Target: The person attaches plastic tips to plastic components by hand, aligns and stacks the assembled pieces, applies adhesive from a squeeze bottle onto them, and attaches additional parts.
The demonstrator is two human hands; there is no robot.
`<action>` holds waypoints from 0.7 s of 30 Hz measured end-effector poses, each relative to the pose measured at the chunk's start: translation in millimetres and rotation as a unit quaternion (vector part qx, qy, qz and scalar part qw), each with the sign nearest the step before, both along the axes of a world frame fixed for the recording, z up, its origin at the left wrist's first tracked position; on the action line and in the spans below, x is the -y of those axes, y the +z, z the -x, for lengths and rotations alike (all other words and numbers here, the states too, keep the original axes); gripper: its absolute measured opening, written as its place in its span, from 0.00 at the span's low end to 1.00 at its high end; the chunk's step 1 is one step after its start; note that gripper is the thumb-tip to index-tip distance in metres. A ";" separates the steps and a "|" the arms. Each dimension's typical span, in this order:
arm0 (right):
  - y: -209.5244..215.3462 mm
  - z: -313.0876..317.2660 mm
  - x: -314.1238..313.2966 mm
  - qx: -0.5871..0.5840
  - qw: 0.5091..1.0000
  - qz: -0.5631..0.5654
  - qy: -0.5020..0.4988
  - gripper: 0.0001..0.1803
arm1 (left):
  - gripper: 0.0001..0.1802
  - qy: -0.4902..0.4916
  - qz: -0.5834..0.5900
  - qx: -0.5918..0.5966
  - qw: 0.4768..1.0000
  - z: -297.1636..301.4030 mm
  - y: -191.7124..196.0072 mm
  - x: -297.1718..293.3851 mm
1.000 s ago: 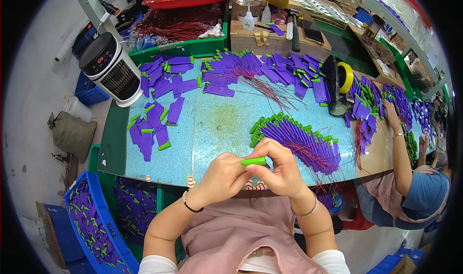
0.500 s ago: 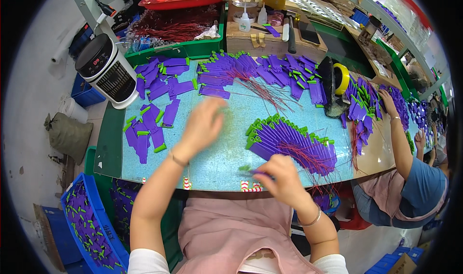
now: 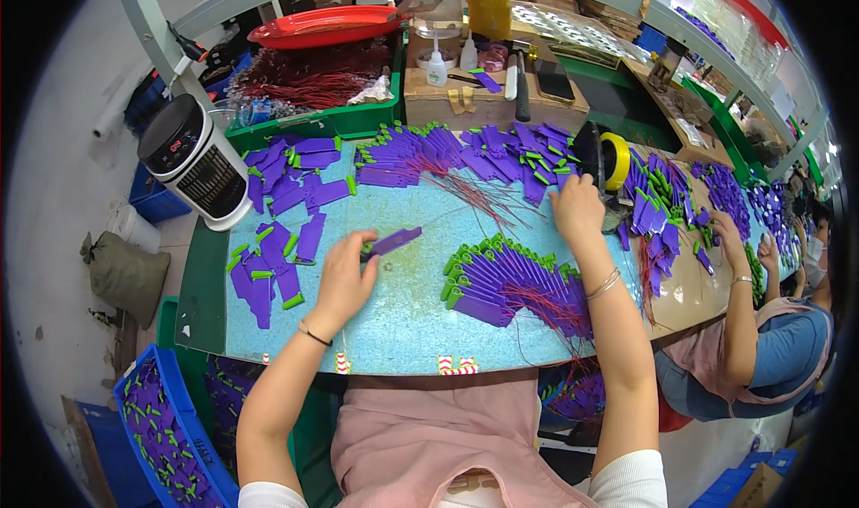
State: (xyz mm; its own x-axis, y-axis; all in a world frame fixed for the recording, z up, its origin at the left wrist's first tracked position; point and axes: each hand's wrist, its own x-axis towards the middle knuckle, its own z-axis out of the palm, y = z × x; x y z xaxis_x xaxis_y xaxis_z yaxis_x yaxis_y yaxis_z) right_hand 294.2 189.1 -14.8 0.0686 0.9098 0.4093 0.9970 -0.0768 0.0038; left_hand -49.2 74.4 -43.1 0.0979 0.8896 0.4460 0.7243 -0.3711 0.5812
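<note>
My left hand [image 3: 347, 274] grips a flat purple plastic piece [image 3: 394, 242] with a green end, held above the blue mat [image 3: 394, 311]. My right hand [image 3: 579, 208] is reached out beside a black tape dispenser with a yellow roll [image 3: 615, 161]; its fingers are bent together, and what lies between them, if anything, is hidden. Under my right forearm, a fanned row of purple pieces with green ends [image 3: 510, 284] has thin red wires [image 3: 546, 304] trailing off it. Another wired row [image 3: 394, 155] lies at the back of the mat, with loose purple pieces [image 3: 273, 262] on the left.
A white heater [image 3: 201, 164] stands at the left corner. Behind the mat are a green bin [image 3: 313, 114] of red wires and a wooden box [image 3: 488, 105] with glue bottles [image 3: 437, 65]. A blue crate [image 3: 170, 427] of pieces is at lower left. A co-worker [image 3: 761, 347] works at right.
My right hand has gone from the front edge up to the tape dispenser. The purple piece it held appears now in my left hand, which has moved slightly nearer and left.
</note>
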 end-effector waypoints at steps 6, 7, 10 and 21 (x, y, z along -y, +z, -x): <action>0.0 1.2 -11.3 -0.005 0.998 0.053 -0.012 0.18 | 0.13 -0.002 0.071 0.070 0.995 -3.1 9.5 24.0; 4.8 3.6 -5.8 -0.004 0.999 0.044 -0.008 0.19 | 0.13 -0.003 0.118 0.204 0.972 -9.4 16.2 27.4; 12.1 0.4 11.2 -0.026 0.997 -0.013 0.065 0.18 | 0.12 -0.020 0.169 0.374 0.912 -11.5 21.4 31.6; 56.1 95.1 136.0 -0.485 0.740 0.156 0.440 0.13 | 0.20 -0.093 0.222 0.502 0.831 -33.5 47.7 55.7</action>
